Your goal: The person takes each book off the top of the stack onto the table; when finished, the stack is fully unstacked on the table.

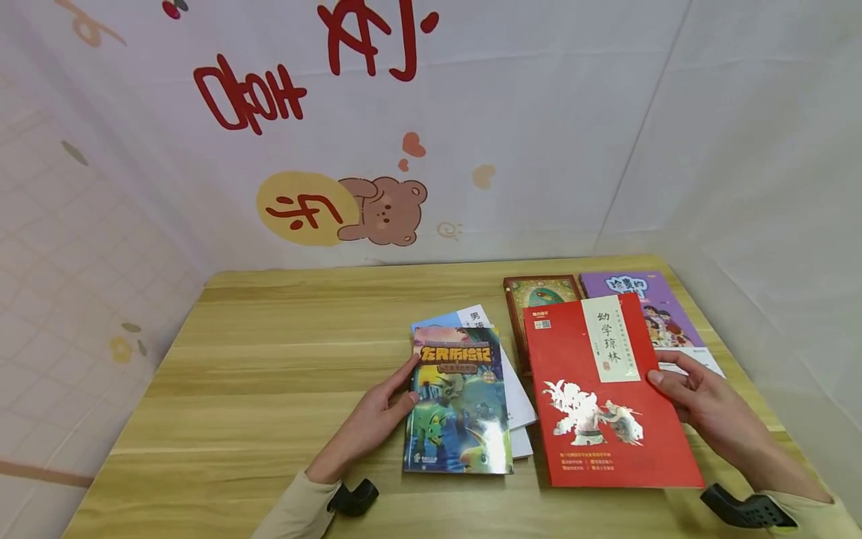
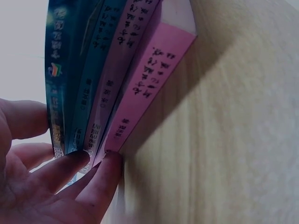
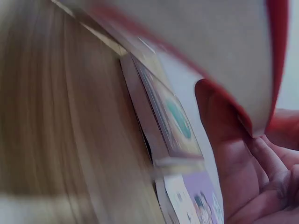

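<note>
A paperback with dinosaurs on its cover [image 1: 458, 412] lies on top of a stack of books. In the left wrist view, blue, purple and pink spines [image 2: 140, 84] show below it, the lowest by the tabletop. My left hand [image 1: 377, 423] rests against the stack's left side, fingertips touching the spines and thumb at the top book's edge. My right hand [image 1: 707, 404] holds a red book [image 1: 606, 419] by its right edge, thumb on the cover and fingers beneath. In the right wrist view, the red book's pale underside [image 3: 219, 42] is raised above the table.
Partly behind the red book lie a brown-bordered book [image 1: 545, 288] and a purple book [image 1: 663, 307]. A white and blue book [image 1: 444, 318] sticks out from the stack, askew. The wooden table [image 1: 256, 374] meets white printed cloth [image 1: 525, 150] at the back and sides.
</note>
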`<state>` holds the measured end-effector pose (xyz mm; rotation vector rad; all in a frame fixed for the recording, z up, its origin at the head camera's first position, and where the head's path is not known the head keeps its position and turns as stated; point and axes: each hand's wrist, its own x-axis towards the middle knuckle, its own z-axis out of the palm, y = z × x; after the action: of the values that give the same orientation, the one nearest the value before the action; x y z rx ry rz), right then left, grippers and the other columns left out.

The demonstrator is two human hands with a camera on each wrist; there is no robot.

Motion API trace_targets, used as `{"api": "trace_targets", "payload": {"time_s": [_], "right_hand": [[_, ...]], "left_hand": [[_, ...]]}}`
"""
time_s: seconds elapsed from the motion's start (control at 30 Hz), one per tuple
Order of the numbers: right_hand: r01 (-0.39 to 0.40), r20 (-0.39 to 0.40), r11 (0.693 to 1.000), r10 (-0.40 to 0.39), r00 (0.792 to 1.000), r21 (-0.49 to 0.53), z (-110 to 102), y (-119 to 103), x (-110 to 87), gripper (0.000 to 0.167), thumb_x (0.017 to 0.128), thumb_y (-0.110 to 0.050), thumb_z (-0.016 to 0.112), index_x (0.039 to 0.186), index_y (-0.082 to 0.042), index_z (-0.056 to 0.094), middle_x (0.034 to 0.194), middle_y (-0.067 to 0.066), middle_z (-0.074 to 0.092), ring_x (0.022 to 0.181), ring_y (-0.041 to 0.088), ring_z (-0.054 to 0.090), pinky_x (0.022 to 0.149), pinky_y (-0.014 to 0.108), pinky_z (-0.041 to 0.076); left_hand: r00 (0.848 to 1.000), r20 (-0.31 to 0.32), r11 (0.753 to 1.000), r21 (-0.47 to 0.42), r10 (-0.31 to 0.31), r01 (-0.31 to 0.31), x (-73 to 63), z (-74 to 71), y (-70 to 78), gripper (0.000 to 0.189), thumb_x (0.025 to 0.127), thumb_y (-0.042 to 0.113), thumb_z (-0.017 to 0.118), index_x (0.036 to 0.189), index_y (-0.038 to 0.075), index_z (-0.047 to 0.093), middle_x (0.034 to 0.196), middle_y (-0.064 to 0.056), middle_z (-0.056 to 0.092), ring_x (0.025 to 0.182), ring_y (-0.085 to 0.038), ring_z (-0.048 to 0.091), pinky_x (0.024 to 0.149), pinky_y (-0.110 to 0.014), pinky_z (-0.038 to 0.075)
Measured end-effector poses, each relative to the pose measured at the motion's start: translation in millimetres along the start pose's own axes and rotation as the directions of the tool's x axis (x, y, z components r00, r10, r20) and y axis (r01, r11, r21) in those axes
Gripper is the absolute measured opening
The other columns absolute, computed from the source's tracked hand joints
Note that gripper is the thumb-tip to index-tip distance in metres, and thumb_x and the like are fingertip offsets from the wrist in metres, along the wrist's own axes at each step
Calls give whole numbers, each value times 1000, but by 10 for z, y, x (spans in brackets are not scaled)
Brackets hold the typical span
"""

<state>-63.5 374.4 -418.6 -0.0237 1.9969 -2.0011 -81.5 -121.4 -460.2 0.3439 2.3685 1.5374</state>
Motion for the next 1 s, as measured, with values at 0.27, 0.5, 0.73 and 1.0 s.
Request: {"api": "trace_targets", "payload": {"time_s": [0.27,0.5,0.73,1.0], "right_hand": [[-69,1,996,69,998,-62,-394,129,-176,24,113,-13,40,129,-28,50,111,1,76,89,29,76,71,44,64],[-202,-107,968,188,976,-148,-678,275,-287,17,113,-21,44,128,-29,44,107,-6,74,90,27,75,75,42,63],[-394,-226,858,333,915,-329,-851,310,-381,64,111,-36,48,149,8,23,114,15,70,94,30,74,78,43,63],[-423,-323,656,276,905,-625,-1032,404,-496,80,104,-41,61,141,23,30,112,25,65,92,23,68,68,33,61]], "left_hand": [[1000,-1,1000,4,-6,6,1,-4,-11,60,109,28,55,164,26,32,166,-11,33,152,-32,30,121,-54,26],[1000,-5,1000,-3,-6,6,-14,-3,-30,60,109,27,55,164,25,32,166,-8,32,152,-31,29,122,-54,26],[1000,-12,1000,-10,11,-12,-19,1,-40,60,109,25,55,164,24,32,165,-8,34,152,-31,29,122,-52,24],[1000,-11,1000,-1,18,-18,-7,-7,-56,60,109,26,55,164,25,32,166,-8,33,152,-31,29,122,-53,25]]}}
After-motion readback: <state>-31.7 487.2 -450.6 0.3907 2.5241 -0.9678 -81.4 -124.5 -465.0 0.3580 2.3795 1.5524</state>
